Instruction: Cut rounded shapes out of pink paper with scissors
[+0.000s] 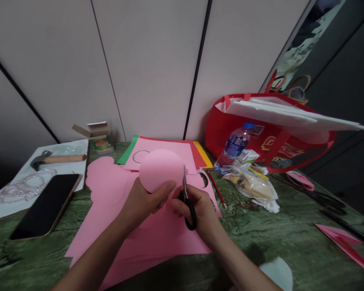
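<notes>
Between thumb and fingers, my left hand (153, 198) grips a round pink paper piece (160, 169), lifted over the table. A pair of scissors (190, 212) with black handles is in my right hand (197, 202), its blades pointing up beside the right edge of the round piece. Whether the blades touch the paper I cannot tell. Below both hands lie large pink paper sheets (109, 226), some with cut-out edges and holes. Behind them is a stack of coloured sheets with a pink sheet (170, 145) on top, which bears a drawn circle.
At left are a phone (47, 206), a hammer (60, 159), bead strings (27, 186) and an opened small box (101, 141). To the right stand a water bottle (235, 147) and a red bag (218, 125); a red pencil (217, 190) and a plastic packet (255, 186) lie nearer.
</notes>
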{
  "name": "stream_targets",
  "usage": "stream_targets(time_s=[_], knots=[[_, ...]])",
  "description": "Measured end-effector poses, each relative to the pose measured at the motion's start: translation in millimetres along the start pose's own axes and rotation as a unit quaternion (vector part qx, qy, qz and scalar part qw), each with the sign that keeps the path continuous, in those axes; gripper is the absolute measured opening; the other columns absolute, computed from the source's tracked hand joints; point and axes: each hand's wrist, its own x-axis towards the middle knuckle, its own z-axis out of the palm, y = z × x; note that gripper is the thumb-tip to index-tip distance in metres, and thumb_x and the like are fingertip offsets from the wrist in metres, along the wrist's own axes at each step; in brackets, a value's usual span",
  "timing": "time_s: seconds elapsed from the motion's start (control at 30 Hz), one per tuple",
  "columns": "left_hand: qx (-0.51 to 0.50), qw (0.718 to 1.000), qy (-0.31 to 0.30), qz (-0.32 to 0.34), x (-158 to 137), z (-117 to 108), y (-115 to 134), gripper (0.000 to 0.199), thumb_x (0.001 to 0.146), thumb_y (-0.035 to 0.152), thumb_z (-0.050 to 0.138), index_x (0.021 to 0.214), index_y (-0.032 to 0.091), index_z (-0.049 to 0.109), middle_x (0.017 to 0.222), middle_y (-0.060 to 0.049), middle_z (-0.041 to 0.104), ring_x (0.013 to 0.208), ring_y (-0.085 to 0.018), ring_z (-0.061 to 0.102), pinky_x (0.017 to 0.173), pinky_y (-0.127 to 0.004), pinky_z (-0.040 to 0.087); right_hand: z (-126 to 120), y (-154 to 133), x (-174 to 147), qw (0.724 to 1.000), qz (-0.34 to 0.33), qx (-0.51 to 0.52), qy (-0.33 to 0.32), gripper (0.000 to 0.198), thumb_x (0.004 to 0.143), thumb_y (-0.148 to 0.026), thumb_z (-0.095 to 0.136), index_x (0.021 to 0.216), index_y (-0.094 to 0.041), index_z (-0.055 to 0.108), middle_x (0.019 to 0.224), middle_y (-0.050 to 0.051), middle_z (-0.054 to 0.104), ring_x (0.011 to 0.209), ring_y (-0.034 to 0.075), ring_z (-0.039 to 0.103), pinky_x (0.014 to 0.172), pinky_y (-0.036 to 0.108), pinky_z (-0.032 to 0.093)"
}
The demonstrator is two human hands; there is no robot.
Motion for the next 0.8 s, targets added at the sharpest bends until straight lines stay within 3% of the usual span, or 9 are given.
stream_targets(time_s=[0.8], knots=[[0.011,1.000,0.003,0.001,0.8,-2.0,0.4,0.040,0.074,0.033,0.058,0.040,0.017,0.043,0.033,0.006,0.038,0.033,-0.006,0.034,0.034,-0.020,0.027,-0.2,3.2,0.0,1.000,0.008,0.011,0.008,0.024,0.061,-0.032,0.071,0.058,-0.017,0.053,0.040,-0.008,0.044,0.038,0.008,0.042,0.039,0.021,0.033]])
